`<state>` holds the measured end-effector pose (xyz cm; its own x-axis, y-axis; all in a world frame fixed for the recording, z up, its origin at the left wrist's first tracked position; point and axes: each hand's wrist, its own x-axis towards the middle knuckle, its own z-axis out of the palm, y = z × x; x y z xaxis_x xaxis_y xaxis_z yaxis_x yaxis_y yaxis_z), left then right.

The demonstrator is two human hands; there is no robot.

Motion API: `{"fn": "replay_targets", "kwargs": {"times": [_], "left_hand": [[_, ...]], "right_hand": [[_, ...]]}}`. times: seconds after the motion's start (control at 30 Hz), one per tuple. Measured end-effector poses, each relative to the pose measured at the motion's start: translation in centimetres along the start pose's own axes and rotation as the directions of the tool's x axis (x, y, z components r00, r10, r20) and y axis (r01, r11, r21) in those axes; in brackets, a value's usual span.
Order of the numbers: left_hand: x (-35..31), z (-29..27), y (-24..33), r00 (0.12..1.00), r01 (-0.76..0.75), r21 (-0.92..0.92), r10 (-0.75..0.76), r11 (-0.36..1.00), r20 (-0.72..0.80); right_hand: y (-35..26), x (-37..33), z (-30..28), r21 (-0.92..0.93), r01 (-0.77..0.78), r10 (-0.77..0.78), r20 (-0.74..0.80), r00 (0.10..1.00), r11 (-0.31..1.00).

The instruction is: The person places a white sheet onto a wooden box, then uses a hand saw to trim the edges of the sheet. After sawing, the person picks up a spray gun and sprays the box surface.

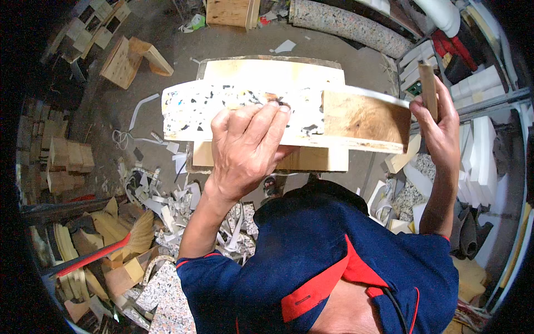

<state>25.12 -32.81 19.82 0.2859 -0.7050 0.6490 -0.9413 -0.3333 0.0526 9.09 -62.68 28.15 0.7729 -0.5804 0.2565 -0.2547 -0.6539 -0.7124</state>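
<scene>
A wooden piece with a bare brown panel (367, 119) and a speckled foam pad (192, 111) lies across a pale wooden board (267, 69). Over the pad, my left hand (245, 136) has its fingers curled, with the fingertips pressed on the foam beside a small dark spot. Part of its thumb goes out of sight below the near edge. My right hand (439, 125) is closed round a narrow, flat brown strip (428, 89) that looks like wood, held upright by the panel's right end. The strip's lower part is hidden in the hand.
Foam offcuts (233, 222) litter the floor near me. At the lower left, a broom (136, 239) lies on wood-coloured scraps. A rolled speckled foam sheet (350, 28) stretches along the back. White foam blocks (481, 156) are stacked at the right; a plywood piece (122, 61) stands far left.
</scene>
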Motion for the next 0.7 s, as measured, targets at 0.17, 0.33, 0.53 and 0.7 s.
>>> {"fn": "replay_targets", "kwargs": {"times": [0.17, 0.33, 0.53, 0.7], "left_hand": [[2.0, 0.7, 0.6, 0.96, 0.081, -0.038, -0.088, 0.996, -0.267], [2.7, 2.2, -0.7, 0.99, -0.042, -0.017, 0.04, 0.999, -0.135], [4.0, 2.6, -1.1, 0.959, -0.023, -0.044, 0.009, 0.999, -0.285], [3.0, 3.8, -2.0, 0.96, -0.119, -0.001, 0.115, 0.993, -0.257]], "right_hand": [[0.6, -2.0, -0.6, 0.077, -0.146, 0.15, -0.054, 0.987, 0.986], [1.9, -2.7, 0.2, 0.219, -0.174, 0.187, -0.041, 0.981, 0.96], [4.3, -1.9, 2.3, 0.306, -0.148, 0.162, -0.023, 0.986, 0.941], [3.2, -0.6, 2.3, 0.341, -0.187, 0.198, 0.004, 0.98, 0.921]]}}
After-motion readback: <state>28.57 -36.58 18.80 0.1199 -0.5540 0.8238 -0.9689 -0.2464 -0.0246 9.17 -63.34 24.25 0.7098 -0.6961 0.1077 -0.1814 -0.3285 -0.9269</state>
